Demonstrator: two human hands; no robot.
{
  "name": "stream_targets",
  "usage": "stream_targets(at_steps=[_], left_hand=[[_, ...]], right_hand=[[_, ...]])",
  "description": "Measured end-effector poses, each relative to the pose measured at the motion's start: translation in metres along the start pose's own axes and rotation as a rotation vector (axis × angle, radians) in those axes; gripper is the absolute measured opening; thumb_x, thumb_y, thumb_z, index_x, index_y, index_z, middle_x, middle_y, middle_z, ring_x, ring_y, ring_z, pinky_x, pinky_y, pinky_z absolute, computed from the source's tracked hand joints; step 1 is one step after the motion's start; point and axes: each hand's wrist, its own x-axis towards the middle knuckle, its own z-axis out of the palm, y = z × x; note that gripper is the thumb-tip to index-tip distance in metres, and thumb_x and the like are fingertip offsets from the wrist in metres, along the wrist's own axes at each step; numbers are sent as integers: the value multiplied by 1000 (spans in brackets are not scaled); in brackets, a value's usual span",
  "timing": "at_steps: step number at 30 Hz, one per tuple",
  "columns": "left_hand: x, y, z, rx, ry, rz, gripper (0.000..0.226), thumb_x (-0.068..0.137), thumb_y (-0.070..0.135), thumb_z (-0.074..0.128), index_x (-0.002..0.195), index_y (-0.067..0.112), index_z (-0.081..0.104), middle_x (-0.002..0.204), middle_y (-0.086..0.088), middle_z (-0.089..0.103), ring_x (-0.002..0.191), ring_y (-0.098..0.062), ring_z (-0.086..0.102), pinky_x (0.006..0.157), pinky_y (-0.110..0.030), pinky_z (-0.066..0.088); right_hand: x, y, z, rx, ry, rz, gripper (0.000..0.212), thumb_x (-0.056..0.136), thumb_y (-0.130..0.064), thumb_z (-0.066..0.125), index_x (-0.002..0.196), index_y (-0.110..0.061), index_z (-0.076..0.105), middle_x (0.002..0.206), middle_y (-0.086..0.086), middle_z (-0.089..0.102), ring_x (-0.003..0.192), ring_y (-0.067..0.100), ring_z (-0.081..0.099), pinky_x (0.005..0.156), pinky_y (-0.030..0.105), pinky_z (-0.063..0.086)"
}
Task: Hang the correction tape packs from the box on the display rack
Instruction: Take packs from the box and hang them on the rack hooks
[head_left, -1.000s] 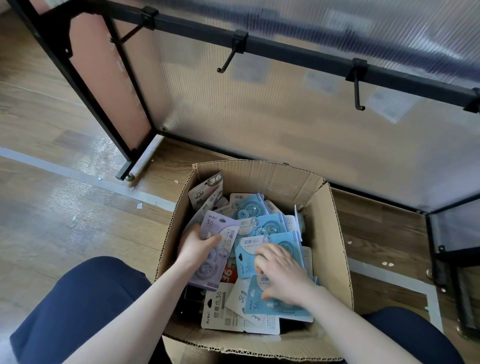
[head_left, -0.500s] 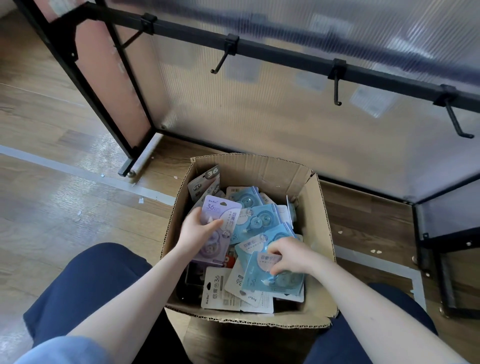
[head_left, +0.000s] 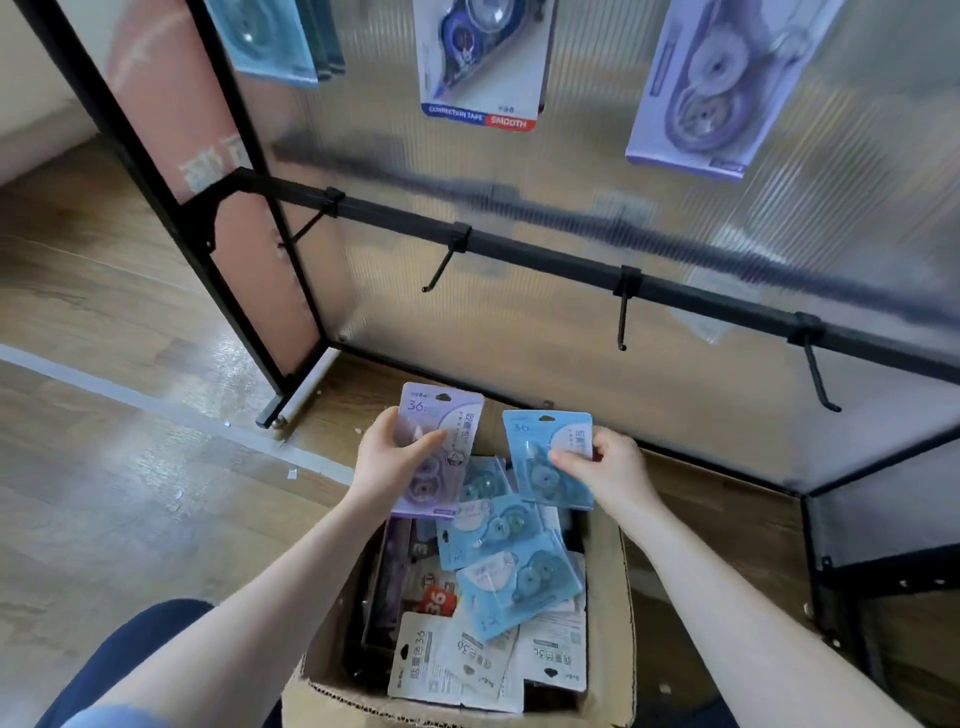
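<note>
My left hand (head_left: 390, 462) grips a purple correction tape pack (head_left: 437, 415), held upright above the cardboard box (head_left: 618, 613). My right hand (head_left: 608, 467) pinches a blue correction tape pack (head_left: 540, 436) beside it, also lifted above the box. Several more blue, purple and white packs (head_left: 514, 571) lie loose inside the box. The display rack's lower black bar (head_left: 545, 260) runs across just beyond the hands, with bare hooks (head_left: 622, 317) pointing down and forward.
Higher on the rack hang a light blue pack (head_left: 270, 41), a dark blue pack (head_left: 483, 62) and a purple pack (head_left: 722, 88) against the ribbed translucent panel. The rack's black post and foot (head_left: 280, 410) stand at left on the wooden floor. My knees flank the box.
Both hands have lifted out of the box, each carrying its pack upward toward the rack. The view has tilted up, bringing the hung packs into sight.
</note>
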Motion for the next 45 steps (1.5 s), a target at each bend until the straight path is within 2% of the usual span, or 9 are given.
stream_targets(at_steps=[3,7,11,16,21,25,31,40,45], left_hand=[[-9,55,-14,-15,3,2,30,80,18,75,87,-2,54,65,1,42,60,-12,43,50,-14,37],[-25,138,-31,-27,26,14,40,81,13,75,66,17,38,61,6,36,54,-8,37,45,-9,33],[-43,212,-48,-47,43,23,45,80,13,75,64,18,34,60,6,34,53,-9,35,46,-12,33],[-64,281,-64,-70,17,25,45,78,16,77,66,17,34,61,4,32,57,-12,33,52,-19,32],[-80,339,-66,-43,-13,63,48,78,14,77,65,17,31,60,5,30,51,-5,29,49,-16,29],[-81,368,-55,-59,-29,79,47,79,15,77,66,17,32,61,4,30,51,-4,29,50,-15,29],[-81,388,-28,-68,-77,124,43,81,16,75,67,17,34,63,4,34,55,-8,33,51,-12,32],[-69,384,7,-62,-114,11,36,83,25,73,74,15,40,70,0,43,69,-17,49,66,-35,45],[-61,390,12,-36,-120,-20,35,86,26,69,73,17,39,68,4,41,60,-8,43,55,-16,41]], right_hand=[[-7,-50,-23,79,66,22,10,80,-12,73,87,-14,67,82,-5,67,75,8,63,63,22,49],[-22,-120,-60,156,100,40,8,81,-15,72,83,-18,65,82,-7,68,75,4,63,56,16,48],[-39,-180,-100,177,143,40,9,81,-15,73,87,-13,66,90,1,69,84,13,65,65,26,49],[-69,-240,-149,189,148,21,12,83,-13,70,95,-14,65,91,-6,66,81,1,61,58,14,46],[-90,-277,-190,179,194,55,11,83,-15,71,91,-16,64,89,-5,66,81,3,61,68,27,52],[-96,-292,-213,154,181,61,15,83,-20,70,96,-17,62,92,-5,65,86,7,62,68,33,55],[-99,-290,-230,139,209,42,18,85,-21,69,100,-15,60,95,-5,63,83,3,59,58,23,49],[-104,-271,-242,91,217,83,21,84,-23,69,101,-17,60,99,-3,63,87,8,59,56,27,50],[-101,-270,-245,92,205,106,22,84,-24,68,103,-15,60,101,-2,63,94,13,59,56,26,50]])
